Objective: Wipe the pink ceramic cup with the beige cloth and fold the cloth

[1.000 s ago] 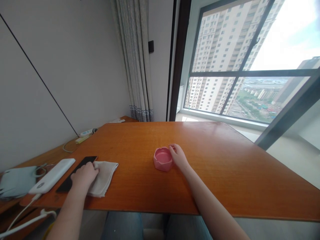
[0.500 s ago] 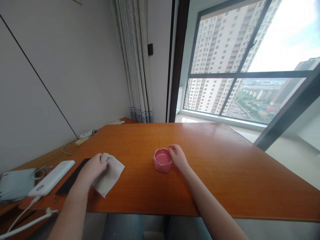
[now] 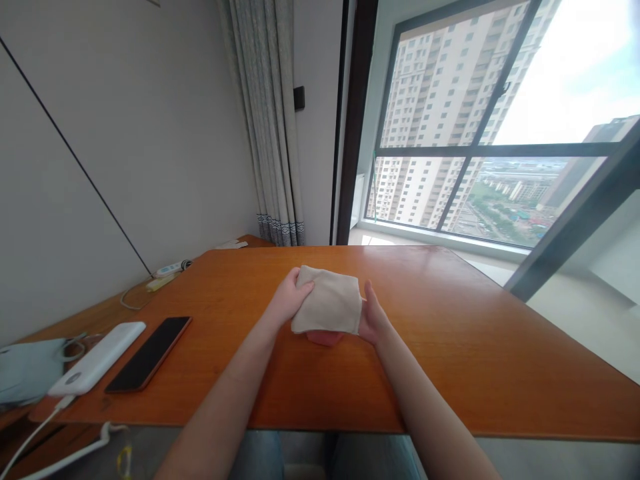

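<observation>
My left hand is closed on the upper left part of a beige cloth, its thumb on top. The cloth is spread over a pink, angular ashtray, and only the lower front of the ashtray shows beneath it. At the cloth's right edge is my right hand, open, its thumb raised and apart. Its fingertips are partly hidden at the cloth's edge, so I cannot tell whether they touch the ashtray.
On the left of the wooden table lie a dark phone and a white power bank with a cable plugged in. Beyond them are a pale blue pouch and a power strip. A window stands at the right.
My left hand has carried the cloth from beside the phone rightward over the ashtray, uncovering the phone. My right hand has shifted slightly right, its thumb now raised.
</observation>
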